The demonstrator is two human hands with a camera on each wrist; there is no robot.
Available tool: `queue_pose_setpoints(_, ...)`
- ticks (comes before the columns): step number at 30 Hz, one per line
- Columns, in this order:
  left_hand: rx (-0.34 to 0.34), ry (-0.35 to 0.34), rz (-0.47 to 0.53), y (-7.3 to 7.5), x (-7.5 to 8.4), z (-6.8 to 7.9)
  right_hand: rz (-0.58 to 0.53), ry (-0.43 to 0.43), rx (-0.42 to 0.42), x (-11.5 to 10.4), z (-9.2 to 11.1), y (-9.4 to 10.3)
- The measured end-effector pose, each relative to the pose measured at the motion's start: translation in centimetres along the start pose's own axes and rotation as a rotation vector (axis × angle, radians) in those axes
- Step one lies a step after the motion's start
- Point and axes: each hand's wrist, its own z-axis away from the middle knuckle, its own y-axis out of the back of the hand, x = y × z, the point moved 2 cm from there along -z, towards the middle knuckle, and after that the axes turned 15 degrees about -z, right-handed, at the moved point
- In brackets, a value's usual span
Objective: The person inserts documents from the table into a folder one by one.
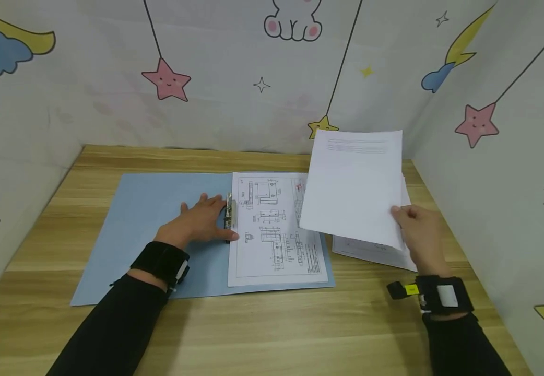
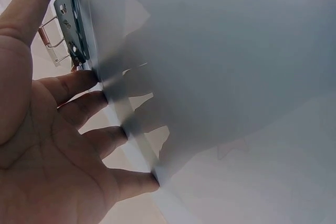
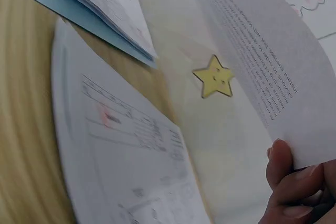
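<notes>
A blue folder (image 1: 150, 209) lies spread out on the table, with a metal clip (image 1: 227, 216) along its middle. Technical drawings (image 1: 258, 261) on white paper fill its right half. My left hand (image 1: 194, 222) rests spread over the folder beside the clip, its thumb reaching across to the drawings' edge. In the left wrist view, the splayed fingertips (image 2: 118, 132) touch the folder's smooth surface. To the right, my right hand (image 1: 417, 235) pinches a white sheet (image 1: 352, 188) by its lower right edge, raised and tilted. Printed lines of text show near its top.
Below the lifted sheet, more papers (image 1: 370, 252) lie on the wooden table (image 1: 272, 334), right of the folder; one bears a drawing and a red mark in the right wrist view. A white wall covering (image 1: 234, 120) with cartoon stars stands behind and at both sides.
</notes>
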Motion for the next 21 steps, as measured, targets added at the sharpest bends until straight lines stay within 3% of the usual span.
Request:
queue_pose_setpoints(2, -0.002, -0.001, 0.0, 0.1, 0.0, 0.0, -0.042, 0.005, -0.018, 0.5, 0.8, -1.5)
queue_pose_setpoints(6, -0.005, -0.004, 0.005, 0.2, 0.1, 0.0, -0.118, 0.034, -0.131, 1.3, 2.3, -4.4)
queue_pose_setpoints(10, 0.0, -0.009, 0.015, 0.1, 0.0, 0.0, -0.091, 0.078, -0.253, 1.5, 3.4, -6.7)
queue_pose_setpoints(21, -0.026, -0.019, 0.033, 0.3, -0.2, 0.2, -0.026, 0.071, -0.382, 1.1, 4.9, -9.8)
